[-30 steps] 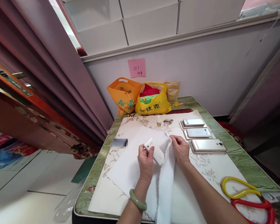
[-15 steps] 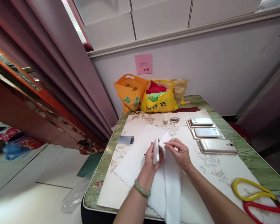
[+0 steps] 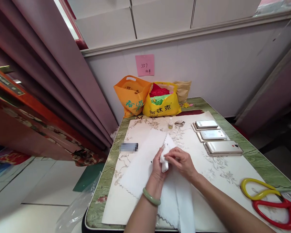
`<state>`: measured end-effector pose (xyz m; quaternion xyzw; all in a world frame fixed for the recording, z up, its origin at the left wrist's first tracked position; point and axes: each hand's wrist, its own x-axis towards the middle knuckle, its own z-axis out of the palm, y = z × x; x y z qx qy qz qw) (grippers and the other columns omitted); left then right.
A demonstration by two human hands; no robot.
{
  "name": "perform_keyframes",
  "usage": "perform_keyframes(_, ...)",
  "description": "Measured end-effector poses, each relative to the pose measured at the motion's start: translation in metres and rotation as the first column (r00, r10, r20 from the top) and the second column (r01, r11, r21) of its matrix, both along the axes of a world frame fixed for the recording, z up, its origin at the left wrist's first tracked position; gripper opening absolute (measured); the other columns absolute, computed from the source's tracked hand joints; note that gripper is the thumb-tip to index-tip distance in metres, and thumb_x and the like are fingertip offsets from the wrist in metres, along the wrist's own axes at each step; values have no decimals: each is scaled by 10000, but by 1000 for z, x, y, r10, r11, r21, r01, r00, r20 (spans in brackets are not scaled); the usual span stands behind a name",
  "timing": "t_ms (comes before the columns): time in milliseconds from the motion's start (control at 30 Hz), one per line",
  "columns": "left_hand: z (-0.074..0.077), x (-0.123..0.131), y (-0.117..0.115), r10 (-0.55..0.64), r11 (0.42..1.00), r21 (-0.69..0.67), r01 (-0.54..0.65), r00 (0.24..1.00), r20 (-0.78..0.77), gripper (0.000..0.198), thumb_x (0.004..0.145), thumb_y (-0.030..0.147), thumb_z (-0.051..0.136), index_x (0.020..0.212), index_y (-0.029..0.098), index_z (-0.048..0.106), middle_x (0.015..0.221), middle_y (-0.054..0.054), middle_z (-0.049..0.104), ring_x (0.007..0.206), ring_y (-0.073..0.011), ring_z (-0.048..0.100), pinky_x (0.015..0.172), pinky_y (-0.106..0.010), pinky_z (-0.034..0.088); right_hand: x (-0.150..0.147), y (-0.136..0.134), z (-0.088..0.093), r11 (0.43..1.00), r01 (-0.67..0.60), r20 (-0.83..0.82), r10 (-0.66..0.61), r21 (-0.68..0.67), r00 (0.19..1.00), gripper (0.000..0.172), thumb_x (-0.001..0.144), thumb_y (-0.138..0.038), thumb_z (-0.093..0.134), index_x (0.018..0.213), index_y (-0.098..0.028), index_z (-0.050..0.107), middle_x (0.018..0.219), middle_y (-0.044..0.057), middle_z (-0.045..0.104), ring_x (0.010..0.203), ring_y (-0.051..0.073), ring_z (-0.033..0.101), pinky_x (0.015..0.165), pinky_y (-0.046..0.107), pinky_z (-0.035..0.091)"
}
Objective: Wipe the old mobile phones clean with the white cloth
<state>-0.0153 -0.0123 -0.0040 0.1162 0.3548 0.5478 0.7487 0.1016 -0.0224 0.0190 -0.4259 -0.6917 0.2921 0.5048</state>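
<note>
Both hands meet over the middle of the table: the left hand (image 3: 158,161) cups a white phone (image 3: 164,167), while the right hand (image 3: 183,160) pinches a corner of white cloth (image 3: 142,168) between thumb and fingertips and lays it against the phone. Gripping from the side and underneath probably leaves the upper surface free for the cloth; only the phone's lower end shows, the rest being hidden by fabric and fingers. Most of the cloth lies spread below, perhaps as padding, with a folded strip running toward the near edge, where its loose length could drag on the pinched corner. A patterned sheet (image 3: 215,171) covers much of the green table (image 3: 97,195). Stacked phones (image 3: 223,147) sit at the right, apart from the right forearm, seemingly ranged there to keep the middle open. Scissors (image 3: 283,203) lie nearer on that side, handles toward the arm, so a wide elbow swing might knock them. A small bottle (image 3: 170,124) and folded glasses (image 3: 179,123) stand beyond the cloth, in front of an orange bag (image 3: 131,97) and a yellow bag (image 3: 162,108); a blurred object (image 3: 128,147) at left is unreadable.
</note>
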Motion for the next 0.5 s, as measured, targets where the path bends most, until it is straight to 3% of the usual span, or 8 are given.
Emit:
perform_keyframes(67, 0, 1, 0, -2, 1000, -5, 2, 998, 68, 322, 758, 423, 673, 845, 115, 648, 674, -25, 631, 575, -112, 589, 609, -232, 506, 2, -14, -1, 996, -91, 0, 91, -6, 996, 155, 880, -341, 622, 917, -261, 749, 810, 38, 654, 762, 174, 627, 666, 290, 517)
perform_keyframes(167, -4, 3, 0, 9, 1000, 17, -11, 991, 135, 345, 753, 411, 680, 915, 107, 657, 828, -63, 675, 684, -133, 625, 667, -244, 503, 5, -17, -3, 997, -76, -16, 75, -26, 997, 150, 876, -340, 628, 905, -256, 748, 806, 40, 651, 751, 175, 622, 658, 288, 501)
perform_keyframes(233, -8, 4, 1, 38, 999, 2, -39, 986, 164, 312, 748, 396, 685, 890, 120, 651, 796, -48, 665, 665, -124, 614, 616, -225, 477, 3, -9, -5, 999, 8, -35, -9, -36, 999, 161, 870, -355, 630, 883, -246, 748, 800, 42, 651, 737, 176, 613, 654, 290, 485)
perform_keyframes(333, -15, 3, 4, -8, 998, -61, 21, 980, 197, 293, 735, 414, 691, 796, 135, 626, 640, -8, 601, 526, -106, 546, 487, -217, 401, -3, 1, -7, 990, 122, -51, -125, -65, 991, 178, 850, -384, 643, 871, -241, 745, 828, 42, 668, 748, 182, 610, 683, 297, 476)
perform_keyframes(500, -10, 0, 2, -10, 999, -40, 16, 986, 168, 319, 754, 434, 676, 755, 121, 612, 554, -2, 543, 431, -96, 477, 418, -221, 348, 0, 4, -8, 949, 153, -134, -196, -276, 971, 239, 811, -445, 659, 844, -213, 707, 808, 17, 686, 736, 175, 610, 704, 280, 474)
